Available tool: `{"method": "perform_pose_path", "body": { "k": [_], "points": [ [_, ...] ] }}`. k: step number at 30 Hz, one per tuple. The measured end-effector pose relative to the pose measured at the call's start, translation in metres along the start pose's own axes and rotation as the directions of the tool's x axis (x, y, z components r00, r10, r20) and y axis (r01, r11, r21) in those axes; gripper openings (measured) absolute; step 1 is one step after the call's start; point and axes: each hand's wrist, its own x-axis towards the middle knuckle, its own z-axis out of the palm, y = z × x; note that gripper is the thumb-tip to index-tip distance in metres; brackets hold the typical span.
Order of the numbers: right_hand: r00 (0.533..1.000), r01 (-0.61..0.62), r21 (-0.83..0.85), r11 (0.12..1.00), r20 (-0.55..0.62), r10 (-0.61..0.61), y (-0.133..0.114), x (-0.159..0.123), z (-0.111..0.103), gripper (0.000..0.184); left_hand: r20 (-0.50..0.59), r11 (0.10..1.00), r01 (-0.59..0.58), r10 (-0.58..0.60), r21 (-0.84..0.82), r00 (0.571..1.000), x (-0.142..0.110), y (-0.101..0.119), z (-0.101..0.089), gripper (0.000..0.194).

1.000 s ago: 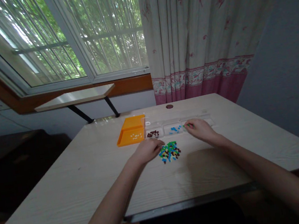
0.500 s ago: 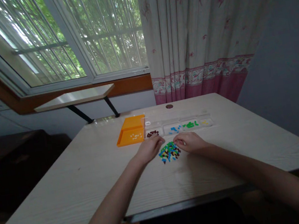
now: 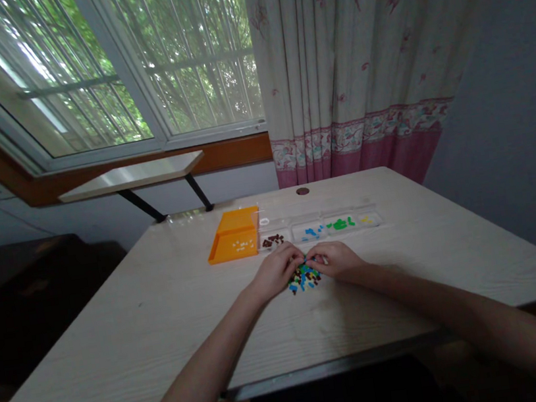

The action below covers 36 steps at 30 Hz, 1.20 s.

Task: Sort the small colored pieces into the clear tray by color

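Note:
A small heap of mixed coloured beads (image 3: pixel 303 278), blue, green and dark brown, lies on the pale wooden table (image 3: pixel 165 322). My left hand (image 3: pixel 276 271) and my right hand (image 3: pixel 332 261) meet over the far side of the heap, fingertips curled and pinched together, covering part of it. What the fingers pinch is too small to make out. Just beyond stands a clear sorting tray (image 3: pixel 321 227) whose compartments hold brown, blue, green and yellow beads apart. An orange tray (image 3: pixel 235 235) with a few white beads sits at its left end.
A window with bars and a narrow shelf (image 3: pixel 135 175) lie behind the table. A flowered curtain (image 3: pixel 353 62) hangs at the back right. A dark cabinet (image 3: pixel 22 295) stands to the left. A round cable hole (image 3: pixel 302 191) marks the table's far edge.
My right hand has drawn back from the clear tray's green compartment to the heap. My left hand has slid right over the heap, so both hands now meet there.

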Motion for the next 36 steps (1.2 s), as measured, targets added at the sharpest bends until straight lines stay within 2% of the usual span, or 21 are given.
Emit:
{"method": "perform_pose_path", "body": {
  "k": [8,16,20,25,29,36],
  "points": [
    [0.998,0.028,0.003,1.0,-0.054,-0.028,0.0,-0.001,-0.001,0.013,-0.03,0.997,0.0,-0.002,-0.077,1.0,0.001,0.0,0.001,0.018],
    [0.987,0.113,0.001,0.994,-0.118,-0.112,0.001,0.0,-0.003,0.013,-0.023,0.998,0.012,-0.014,-0.066,1.0,0.002,0.0,-0.001,0.021],
    [0.968,0.136,-0.024,0.99,-0.209,-0.138,0.006,0.001,-0.012,0.016,-0.024,0.996,0.031,-0.029,0.08,0.999,0.0,-0.006,-0.007,0.022],
    [0.927,0.116,-0.076,0.99,-0.35,-0.135,0.016,0.001,-0.025,0.018,0.066,0.952,0.04,-0.063,0.304,0.996,-0.004,-0.017,-0.015,0.022],
    [0.899,0.125,-0.115,0.985,-0.407,-0.162,0.016,0.001,-0.031,0.018,0.116,0.947,-0.009,-0.03,0.32,0.993,-0.005,-0.018,-0.016,0.024],
    [0.884,0.148,-0.118,0.982,-0.429,-0.185,0.015,0.001,-0.03,0.016,0.176,0.938,-0.055,-0.007,0.343,0.984,-0.005,-0.016,-0.016,0.025]
  ]
}}
